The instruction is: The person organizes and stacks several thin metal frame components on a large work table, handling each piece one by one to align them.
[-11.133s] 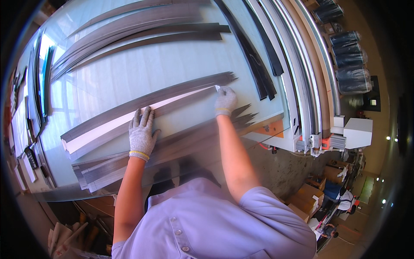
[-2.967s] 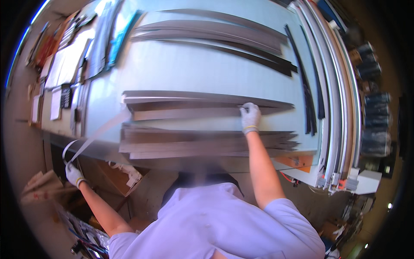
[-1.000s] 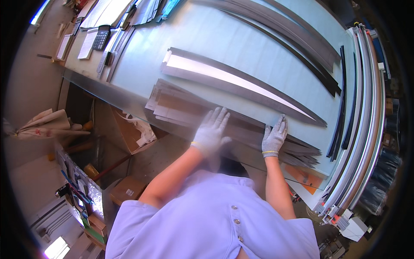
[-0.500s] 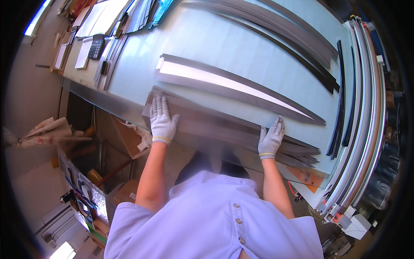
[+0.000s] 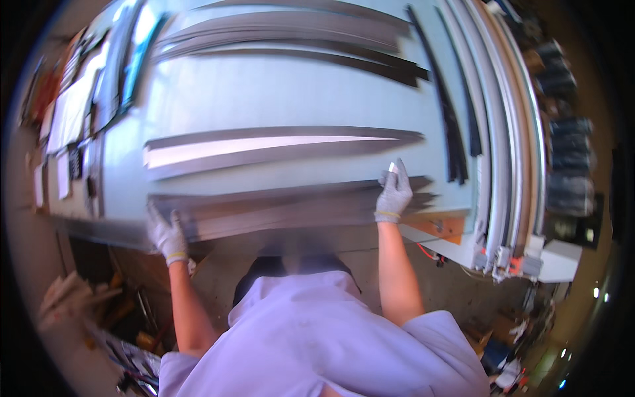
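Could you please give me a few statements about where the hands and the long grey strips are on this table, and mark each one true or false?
1. Both hands wear light work gloves. True: the left hand and the right hand are gloved.
2. The two hands rest side by side at the middle of the stack of grey strips. False: they are at its opposite ends.
3. A second bundle of strips lies farther back on the table. True.
4. The right hand is on that farther bundle. False: it is on the near stack.
5. The black strips lie at the person's left. False: they lie at the right.
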Demonstrator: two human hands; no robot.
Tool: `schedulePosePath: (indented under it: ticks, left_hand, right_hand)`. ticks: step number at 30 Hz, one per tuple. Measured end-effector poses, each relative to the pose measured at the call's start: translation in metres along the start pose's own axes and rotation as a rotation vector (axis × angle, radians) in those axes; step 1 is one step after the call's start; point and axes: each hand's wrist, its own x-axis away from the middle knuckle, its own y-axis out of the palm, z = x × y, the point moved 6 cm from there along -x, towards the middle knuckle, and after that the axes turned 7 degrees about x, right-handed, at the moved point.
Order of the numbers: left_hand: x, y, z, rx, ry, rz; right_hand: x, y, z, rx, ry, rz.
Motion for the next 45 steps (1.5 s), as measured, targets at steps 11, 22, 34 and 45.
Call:
schedulePosePath:
  ticks: [11,22,34,45]
  left_hand:
    - [0.026,0.093,0.265,0.053,0.716,-0.282]
    - [0.030,0.111,0.279,0.005,0.757,-0.352]
    - [0.030,0.110,0.282,-0.005,0.738,-0.368]
    - [0.030,0.111,0.282,-0.003,0.738,-0.380]
  right_hand:
    - [-0.105,-0.013,0.020,0.456,-0.083,0.165]
    - [-0.116,0.000,0.014,0.455,-0.047,0.173]
    - [-0.107,0.004,0.010,0.416,-0.028,0.119]
    - [-0.113,-0.002,0.020,0.524,-0.062,0.286]
